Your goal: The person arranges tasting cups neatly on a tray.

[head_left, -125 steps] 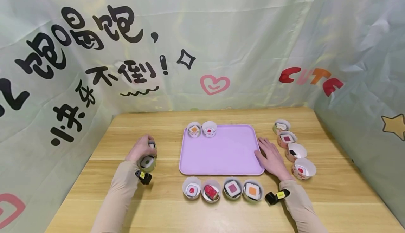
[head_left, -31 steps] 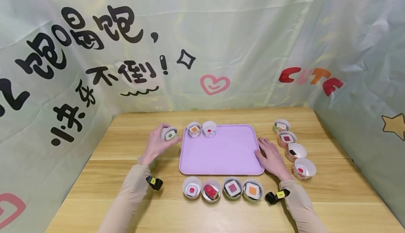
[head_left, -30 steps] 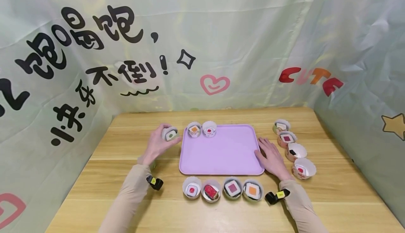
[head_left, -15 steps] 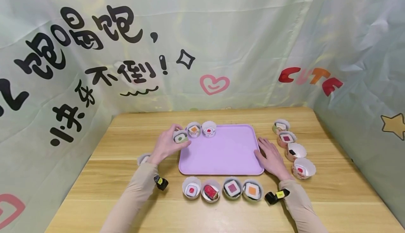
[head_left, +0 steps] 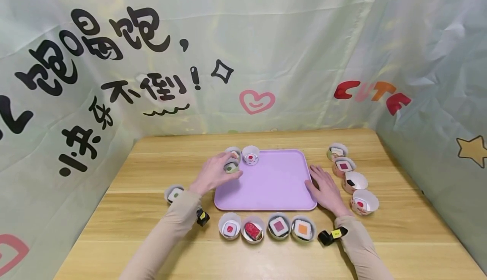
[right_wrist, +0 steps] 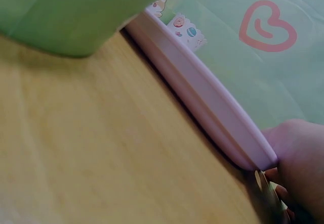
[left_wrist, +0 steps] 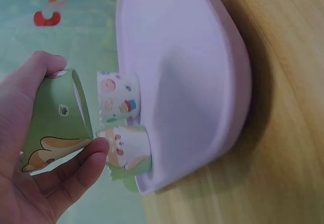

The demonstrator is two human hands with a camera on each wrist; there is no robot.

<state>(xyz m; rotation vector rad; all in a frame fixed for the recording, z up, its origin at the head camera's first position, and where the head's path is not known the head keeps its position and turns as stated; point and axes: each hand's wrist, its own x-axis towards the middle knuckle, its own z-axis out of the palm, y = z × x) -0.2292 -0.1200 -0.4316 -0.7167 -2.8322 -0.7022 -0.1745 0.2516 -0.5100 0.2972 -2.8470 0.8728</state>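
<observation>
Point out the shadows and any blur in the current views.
Head view: a soft shadow lies beside the left sleeve on the wooden table; left wrist view: a grey shadow darkens the lavender tray; right wrist view: the green paper cup in the foreground looks out of focus.

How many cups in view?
12: one cup in the left hand, two cups on the tray, one cup left of it, four cups in front, four cups to its right. Others may be hidden.

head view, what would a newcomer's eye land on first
The purple tray near the table's centre stands out most. Then comes the left hand, its fingers around a green cup by the tray's far-left corner. Bold black lettering marks the backdrop's left side.
</observation>
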